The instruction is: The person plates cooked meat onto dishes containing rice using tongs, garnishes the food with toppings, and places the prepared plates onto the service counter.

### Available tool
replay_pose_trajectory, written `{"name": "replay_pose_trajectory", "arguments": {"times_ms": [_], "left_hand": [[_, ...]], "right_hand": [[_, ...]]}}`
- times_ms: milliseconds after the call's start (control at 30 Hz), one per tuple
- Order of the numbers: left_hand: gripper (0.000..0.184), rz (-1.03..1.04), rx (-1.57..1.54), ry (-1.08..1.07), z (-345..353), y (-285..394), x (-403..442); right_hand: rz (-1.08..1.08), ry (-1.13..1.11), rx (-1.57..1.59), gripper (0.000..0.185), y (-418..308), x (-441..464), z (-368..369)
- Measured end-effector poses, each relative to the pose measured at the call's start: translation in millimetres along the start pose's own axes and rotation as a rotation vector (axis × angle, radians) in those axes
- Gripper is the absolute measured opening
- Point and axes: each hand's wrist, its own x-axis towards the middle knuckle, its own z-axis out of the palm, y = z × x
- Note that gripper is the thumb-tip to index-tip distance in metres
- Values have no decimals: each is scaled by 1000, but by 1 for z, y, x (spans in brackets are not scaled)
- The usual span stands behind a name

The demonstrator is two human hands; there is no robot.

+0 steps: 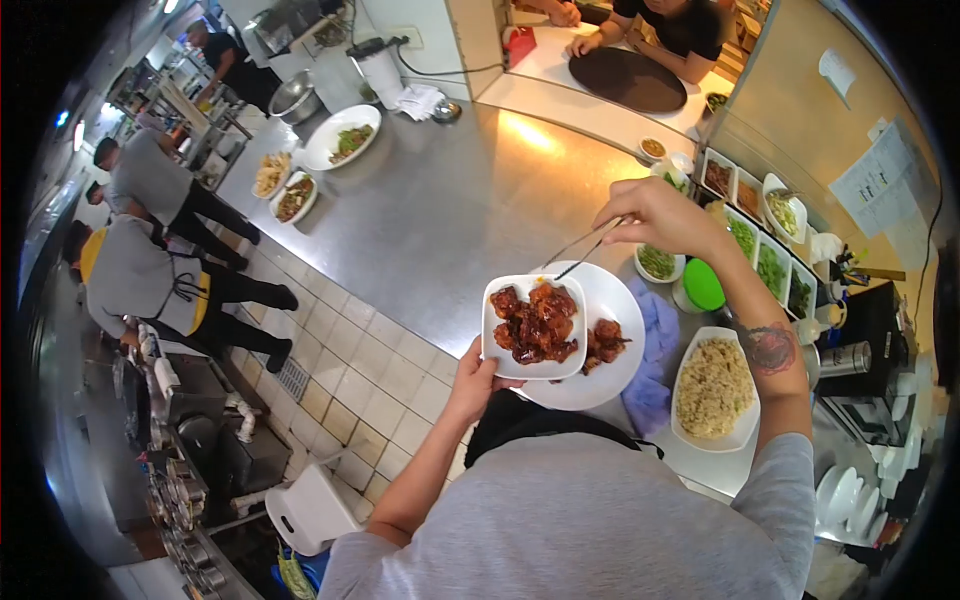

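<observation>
My left hand (pixel 474 383) grips the lower left side of a square white bowl (pixel 492 345) heaped with glazed, dark red-brown meat pieces (pixel 540 322). Behind and partly beneath that bowl is a round white plate (pixel 618 378), where more of the glazed pieces (pixel 604 343) lie. My right hand (pixel 655 218) is closed around thin metal tweezers (pixel 590 243), their tips near the far rim of the square bowl. To the right of the plate lies a crumpled purple cloth (pixel 652 350), with a white dish of fried rice (pixel 712 388) beyond it.
Chopped greens fill a bowl (pixel 657 262) beside a green-lidded container (pixel 703 287). Trays of garnishes (pixel 770 268) line the right side. Plated dishes (pixel 340 140) stand at the counter's far left. A person (pixel 665 30) leans by a dark round tray (pixel 627 80). Co-workers (pixel 150 265) stand left.
</observation>
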Motion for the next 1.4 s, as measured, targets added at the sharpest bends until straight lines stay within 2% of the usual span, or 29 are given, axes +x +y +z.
{"name": "replay_pose_trajectory", "arguments": {"times_ms": [167, 267, 367, 467, 600, 700, 800, 933, 1100, 1400], "left_hand": [[39, 307, -133, 361, -28, -15, 20], [44, 520, -145, 569, -52, -29, 37], [56, 572, -202, 733, -67, -35, 37], [52, 636, -243, 823, -67, -32, 29], [55, 606, -209, 783, -70, -31, 16], [50, 574, -156, 677, -62, -26, 5], [44, 450, -70, 450, -60, -23, -6], [44, 279, 54, 174, -44, -4, -18], [49, 187, 140, -30, -26, 5, -21], [55, 143, 193, -113, -13, 5, -22]], "right_hand": [[96, 355, 69, 23, -13, -12, -11], [173, 560, 243, 21, -3, -36, 21], [265, 584, 266, 19, 5, -53, 49], [291, 557, 289, 17, 13, -59, 63], [316, 428, 223, 18, -4, -46, 55], [153, 403, 79, 18, -17, -25, 56], [-7, 302, 5, 21, -30, -8, 51], [-1, 149, -15, 19, -35, 7, 41], [-33, -40, 40, 18, -19, 5, 30], [24, -101, 79, 17, -6, -11, 35]]}}
